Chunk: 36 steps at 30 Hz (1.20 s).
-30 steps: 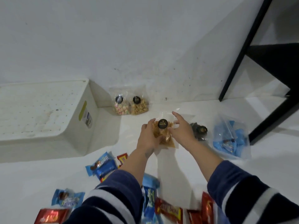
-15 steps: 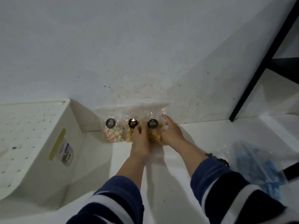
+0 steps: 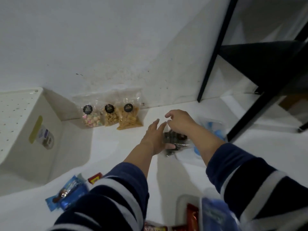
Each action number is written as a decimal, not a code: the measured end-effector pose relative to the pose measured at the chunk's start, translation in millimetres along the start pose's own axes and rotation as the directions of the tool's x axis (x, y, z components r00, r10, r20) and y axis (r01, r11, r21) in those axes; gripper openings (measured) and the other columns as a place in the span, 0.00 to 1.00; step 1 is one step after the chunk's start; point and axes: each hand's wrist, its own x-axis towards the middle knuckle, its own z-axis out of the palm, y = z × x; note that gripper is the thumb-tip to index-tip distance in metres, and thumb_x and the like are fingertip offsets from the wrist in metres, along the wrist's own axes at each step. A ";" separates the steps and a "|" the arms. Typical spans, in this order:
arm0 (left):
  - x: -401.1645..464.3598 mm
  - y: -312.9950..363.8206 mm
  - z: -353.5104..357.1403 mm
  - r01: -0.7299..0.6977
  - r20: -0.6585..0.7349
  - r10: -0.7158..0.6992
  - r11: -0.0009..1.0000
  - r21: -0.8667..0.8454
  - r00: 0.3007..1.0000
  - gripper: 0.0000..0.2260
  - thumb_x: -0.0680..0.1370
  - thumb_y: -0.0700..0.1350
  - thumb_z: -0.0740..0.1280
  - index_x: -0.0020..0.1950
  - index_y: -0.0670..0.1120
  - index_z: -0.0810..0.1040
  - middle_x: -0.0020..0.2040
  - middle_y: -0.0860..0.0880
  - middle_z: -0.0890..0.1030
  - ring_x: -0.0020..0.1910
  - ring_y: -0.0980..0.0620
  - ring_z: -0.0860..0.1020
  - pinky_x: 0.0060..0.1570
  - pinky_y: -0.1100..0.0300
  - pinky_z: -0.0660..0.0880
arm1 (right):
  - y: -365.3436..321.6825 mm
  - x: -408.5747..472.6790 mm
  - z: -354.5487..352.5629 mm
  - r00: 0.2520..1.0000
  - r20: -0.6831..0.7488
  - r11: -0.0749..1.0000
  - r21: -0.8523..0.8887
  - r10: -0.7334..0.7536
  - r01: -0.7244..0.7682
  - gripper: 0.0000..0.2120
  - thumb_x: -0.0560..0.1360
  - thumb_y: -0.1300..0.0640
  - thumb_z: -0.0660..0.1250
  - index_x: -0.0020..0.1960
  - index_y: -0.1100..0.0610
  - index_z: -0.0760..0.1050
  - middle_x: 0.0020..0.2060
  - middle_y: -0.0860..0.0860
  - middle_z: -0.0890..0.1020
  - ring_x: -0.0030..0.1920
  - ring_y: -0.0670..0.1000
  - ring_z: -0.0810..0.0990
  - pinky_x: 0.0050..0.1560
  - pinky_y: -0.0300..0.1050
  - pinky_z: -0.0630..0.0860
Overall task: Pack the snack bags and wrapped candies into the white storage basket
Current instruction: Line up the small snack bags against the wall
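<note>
Your left hand fingers straight, touching dark snack bag; right hand loosely curled above it, holding nothing; three bags far left.

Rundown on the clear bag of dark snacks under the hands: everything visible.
The clear plastic bag of dark snacks lies flat on the white surface, right of the three clear snack bags leaning on the wall. Its film is crinkled and glossy; the contents look dark brown to black. The left hand reaches its left edge, fingers straight; the right hand hovers over it, partly hiding it.

Scuffed white wall, white floor, black metal frame at right
</note>
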 end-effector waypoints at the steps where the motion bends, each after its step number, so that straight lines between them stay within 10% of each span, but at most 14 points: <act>1: 1.2 9.5 5.1 -0.012 0.018 0.012 1.000 0.017 1.000 0.47 0.70 0.58 0.73 0.79 0.52 0.47 0.79 0.50 0.42 0.78 0.47 0.43 0.76 0.46 0.52 | 9.5 -5.6 -9.4 1.000 -0.026 0.998 -0.066 0.017 -0.019 0.19 0.78 0.59 0.61 0.68 0.50 0.72 0.67 0.52 0.72 0.65 0.53 0.73 0.63 0.45 0.72; 7: 4.0 33.9 26.3 -0.010 0.052 0.005 0.996 0.090 0.999 0.44 0.72 0.48 0.73 0.79 0.52 0.47 0.79 0.48 0.48 0.77 0.46 0.51 0.73 0.49 0.60 | 66.3 -37.0 -50.2 0.978 -0.146 0.968 -0.177 0.151 -0.175 0.26 0.75 0.64 0.60 0.71 0.49 0.65 0.68 0.55 0.63 0.66 0.58 0.66 0.59 0.50 0.74; 13: -10.1 29.8 40.9 0.012 -0.044 -0.009 0.998 0.063 0.999 0.42 0.73 0.40 0.70 0.78 0.50 0.48 0.77 0.46 0.54 0.75 0.45 0.57 0.71 0.50 0.64 | 92.9 -39.5 -51.0 0.937 -0.067 0.937 -0.042 0.343 -0.346 0.18 0.73 0.66 0.67 0.62 0.64 0.76 0.59 0.58 0.80 0.57 0.58 0.80 0.57 0.45 0.78; 18: -43.6 22.1 48.6 0.066 -0.090 -0.058 0.994 0.085 0.994 0.42 0.73 0.43 0.71 0.78 0.50 0.47 0.75 0.46 0.56 0.73 0.45 0.60 0.65 0.47 0.70 | 91.5 -50.6 -46.8 0.961 -0.018 0.926 0.272 0.278 -0.263 0.14 0.74 0.66 0.65 0.59 0.66 0.77 0.53 0.63 0.82 0.47 0.59 0.83 0.50 0.48 0.81; 30: -140.5 12.9 65.2 0.194 -0.123 -0.178 0.972 0.135 0.976 0.39 0.75 0.37 0.68 0.78 0.50 0.47 0.76 0.46 0.54 0.74 0.44 0.57 0.63 0.50 0.70 | 74.7 -110.3 -11.8 0.928 0.236 0.924 0.185 0.288 -0.334 0.15 0.77 0.70 0.62 0.63 0.64 0.73 0.36 0.54 0.76 0.33 0.48 0.74 0.30 0.35 0.77; 36: -153.7 13.7 70.6 0.206 -0.130 -0.188 0.969 0.139 0.974 0.40 0.75 0.38 0.69 0.78 0.49 0.47 0.77 0.45 0.54 0.74 0.44 0.57 0.63 0.49 0.70 | 77.6 -117.8 5.0 0.961 0.093 0.956 0.117 0.259 -0.269 0.17 0.74 0.68 0.62 0.62 0.65 0.74 0.56 0.59 0.81 0.53 0.58 0.82 0.54 0.50 0.81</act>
